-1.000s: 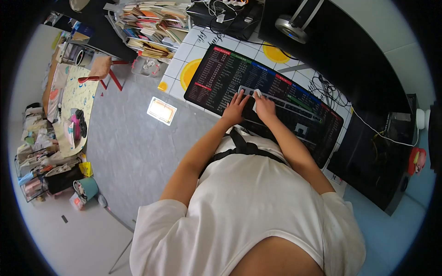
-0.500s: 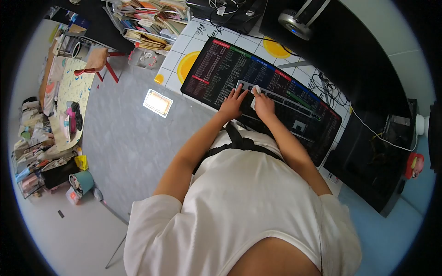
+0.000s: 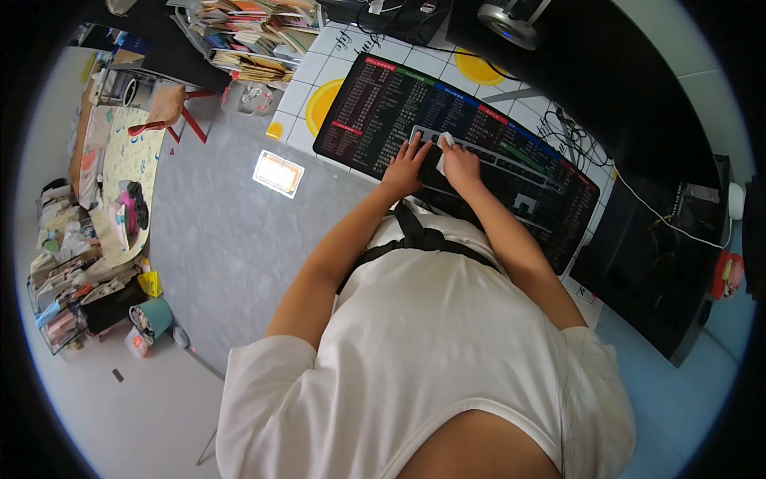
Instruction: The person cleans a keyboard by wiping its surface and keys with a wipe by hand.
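A keyboard (image 3: 515, 168) with a light edge lies on a large black desk mat (image 3: 363, 108) printed with rows of text. On the keyboard's left end rests my left hand (image 3: 405, 168), fingers spread and nothing visible in them. Just right of it, my right hand (image 3: 461, 166) presses a folded white wipe (image 3: 447, 141) against the keyboard with its fingertips. Part of the wipe hangs below the fingers. My hands cover some of the keys.
A wide monitor (image 3: 590, 72) stands behind the mat, with tangled cables (image 3: 568, 137) by its base. To the right is a black computer case (image 3: 650, 263). Stacked books (image 3: 255, 36) fill a rack at the back left. A red-legged stool (image 3: 169, 108) stands on the floor.
The camera view has shifted slightly. My right hand, with the wipe, has moved a little along the keyboard; my left hand stays near its left end.
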{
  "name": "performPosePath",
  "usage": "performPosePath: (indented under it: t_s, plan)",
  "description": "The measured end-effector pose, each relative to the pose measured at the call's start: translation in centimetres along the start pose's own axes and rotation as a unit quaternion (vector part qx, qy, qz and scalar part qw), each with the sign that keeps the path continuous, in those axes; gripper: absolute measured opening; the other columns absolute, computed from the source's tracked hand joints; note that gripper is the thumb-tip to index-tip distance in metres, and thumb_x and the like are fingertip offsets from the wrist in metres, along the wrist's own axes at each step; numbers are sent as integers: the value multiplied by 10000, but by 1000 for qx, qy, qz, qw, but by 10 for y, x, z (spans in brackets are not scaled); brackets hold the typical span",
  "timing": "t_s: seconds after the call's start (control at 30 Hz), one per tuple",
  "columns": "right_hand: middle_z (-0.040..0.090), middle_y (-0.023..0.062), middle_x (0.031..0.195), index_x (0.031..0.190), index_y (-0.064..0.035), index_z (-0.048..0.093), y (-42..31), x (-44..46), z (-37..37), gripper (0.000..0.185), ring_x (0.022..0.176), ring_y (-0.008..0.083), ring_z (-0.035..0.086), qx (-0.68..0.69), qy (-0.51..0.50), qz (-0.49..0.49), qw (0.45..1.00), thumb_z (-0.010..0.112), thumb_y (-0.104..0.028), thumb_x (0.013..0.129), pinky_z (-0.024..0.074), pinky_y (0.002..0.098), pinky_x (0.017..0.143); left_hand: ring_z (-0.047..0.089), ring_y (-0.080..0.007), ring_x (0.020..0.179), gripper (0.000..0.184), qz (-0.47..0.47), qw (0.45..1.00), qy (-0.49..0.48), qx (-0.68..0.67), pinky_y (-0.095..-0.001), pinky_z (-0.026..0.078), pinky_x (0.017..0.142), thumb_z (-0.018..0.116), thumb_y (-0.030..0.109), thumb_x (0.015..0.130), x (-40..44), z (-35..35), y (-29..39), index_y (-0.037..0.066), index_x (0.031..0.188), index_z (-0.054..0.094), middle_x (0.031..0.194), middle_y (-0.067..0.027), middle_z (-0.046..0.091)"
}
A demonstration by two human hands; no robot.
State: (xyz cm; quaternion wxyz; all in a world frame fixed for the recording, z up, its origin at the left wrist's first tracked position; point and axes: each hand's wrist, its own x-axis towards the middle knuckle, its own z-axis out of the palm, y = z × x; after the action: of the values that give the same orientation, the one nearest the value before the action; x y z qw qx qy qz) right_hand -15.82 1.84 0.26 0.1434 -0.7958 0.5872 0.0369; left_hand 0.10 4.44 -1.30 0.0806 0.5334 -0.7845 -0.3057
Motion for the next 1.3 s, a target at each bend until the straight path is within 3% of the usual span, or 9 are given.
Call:
performPosePath:
  t_s: [0.1,0.17,0.27,0.5,0.73,1.13,1.3]
  plan:
    - [582,128,954,1279,-101,365,-2,13,5,478,776,258,601,-2,-52,21,998,456,-146,811,494,349,601,211,-414,1244,923,-9,999,10,35,-481,295,972,684,114,574,-3,-3,6,199,1348,187,1414,-143,94]
    - [581,133,961,1277,-104,368,-1,8,13,485,770,261,603,-8,-39,12,999,464,-136,803,494,353,600,188,-407,1255,939,-50,999,-10,18,-495,304,958,692,108,569,-4,-15,17,209,1350,181,1417,-140,79]
    - [570,147,999,1284,-113,356,6,-15,12,524,777,267,604,-8,-61,-2,998,493,-110,778,494,371,601,183,-410,1256,947,-33,999,-2,10,-494,314,951,694,100,567,-5,-6,10,218,1352,177,1417,-148,69]
    - [598,122,890,1255,-65,366,1,7,11,515,773,261,607,22,25,5,999,513,-107,763,495,363,593,262,-427,1216,891,-21,999,17,-22,-472,323,949,685,78,540,-4,0,5,189,1321,272,1410,-171,88]
    - [578,120,884,1268,-123,395,9,-10,8,541,786,261,596,14,-16,-18,1000,498,-89,738,491,365,605,224,-402,1245,897,-51,998,6,-32,-500,307,943,656,35,536,-4,-6,12,195,1326,263,1420,-147,72]
    - [578,109,841,1229,-97,436,11,-8,2,472,750,255,595,15,5,-57,998,466,-93,758,479,363,616,211,-388,1254,888,-77,996,-2,-37,-483,284,961,654,53,544,-3,-10,20,201,1324,257,1418,-147,80]
    - [587,107,837,1228,-92,436,4,-12,2,483,733,252,599,19,6,-17,1000,475,-86,746,477,359,606,207,-390,1255,895,-51,998,9,-38,-535,299,929,661,62,550,-5,-14,20,201,1331,246,1419,-140,76]
